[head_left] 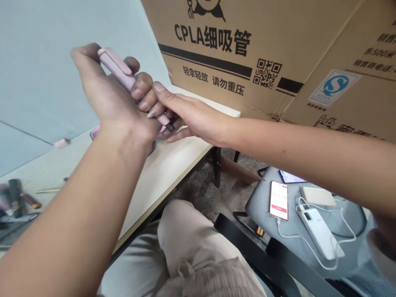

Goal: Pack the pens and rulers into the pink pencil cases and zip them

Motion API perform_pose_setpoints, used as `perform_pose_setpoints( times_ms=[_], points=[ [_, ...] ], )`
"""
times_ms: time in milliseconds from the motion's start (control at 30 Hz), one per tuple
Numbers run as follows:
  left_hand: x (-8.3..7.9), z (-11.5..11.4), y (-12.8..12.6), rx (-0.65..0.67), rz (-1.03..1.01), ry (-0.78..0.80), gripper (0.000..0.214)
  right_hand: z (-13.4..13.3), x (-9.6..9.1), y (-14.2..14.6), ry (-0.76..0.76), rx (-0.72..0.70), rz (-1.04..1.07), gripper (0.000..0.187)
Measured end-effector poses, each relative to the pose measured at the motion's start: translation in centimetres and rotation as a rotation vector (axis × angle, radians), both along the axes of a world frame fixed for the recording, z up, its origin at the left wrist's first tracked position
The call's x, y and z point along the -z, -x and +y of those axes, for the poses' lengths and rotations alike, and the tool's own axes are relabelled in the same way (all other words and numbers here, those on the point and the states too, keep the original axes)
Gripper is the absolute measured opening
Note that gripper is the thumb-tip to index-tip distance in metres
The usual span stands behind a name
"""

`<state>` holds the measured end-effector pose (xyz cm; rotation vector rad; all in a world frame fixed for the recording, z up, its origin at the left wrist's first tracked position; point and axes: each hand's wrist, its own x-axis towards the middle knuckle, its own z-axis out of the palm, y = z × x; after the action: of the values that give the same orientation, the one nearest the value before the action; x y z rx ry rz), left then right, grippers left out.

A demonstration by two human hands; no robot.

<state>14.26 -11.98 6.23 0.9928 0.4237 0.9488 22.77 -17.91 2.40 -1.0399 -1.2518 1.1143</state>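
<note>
A pink pen (116, 70) with a clip on its barrel runs diagonally through my left hand (114, 97), whose fingers curl around it. My right hand (188, 115) reaches in from the right, thumb above and fingers below the pen's lower end, close against my left fingers. The pen's dark tip (169, 127) shows between them. Below both hands, a flat pink object (95, 133) lies on a pale wooden tabletop (163, 167), mostly hidden by my left wrist.
A large printed cardboard box (241, 53) stands behind the table. Several tools (15, 198) lie at the table's left. Beyond its edge, a phone (278, 200) and cabled power bank (317, 233) rest on a grey mesh chair seat (266, 198). A beige-clad knee (182, 231) sits below.
</note>
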Motion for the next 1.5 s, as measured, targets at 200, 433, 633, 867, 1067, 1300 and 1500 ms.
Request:
perform_pose_setpoints(
  times_ms=[200,433,633,867,1067,1300,1500],
  points=[
    [0.1,0.7,-0.1,-0.040,0.039,0.018,0.041,0.5,-0.1,0.1,0.059,0.011,-0.016,0.051],
    [0.4,2.2,0.0,-0.008,0.015,0.045,0.037,2.1,0.7,0.2,0.027,0.026,0.030,0.050],
    [0.7,4.8,2.4,-0.075,0.022,0.135,0.042,5.3,1.3,2.4,0.039,-0.055,0.106,0.047],
    [2.4,8.9,4.8,-0.171,0.051,0.191,0.038,9.0,2.5,4.2,0.060,-0.126,0.106,0.041],
    [4.5,12.7,3.7,-0.165,0.176,0.089,0.039,11.9,3.5,3.5,0.110,0.027,-0.055,0.018],
    [8.9,16.4,4.6,-0.073,0.884,-0.668,0.027,14.3,5.6,-0.4,0.077,0.397,-0.752,0.009],
    [11.5,15.9,6.1,0.077,1.315,-1.262,0.038,13.9,6.6,-0.7,0.002,0.397,-1.607,0.027]
  ],
)
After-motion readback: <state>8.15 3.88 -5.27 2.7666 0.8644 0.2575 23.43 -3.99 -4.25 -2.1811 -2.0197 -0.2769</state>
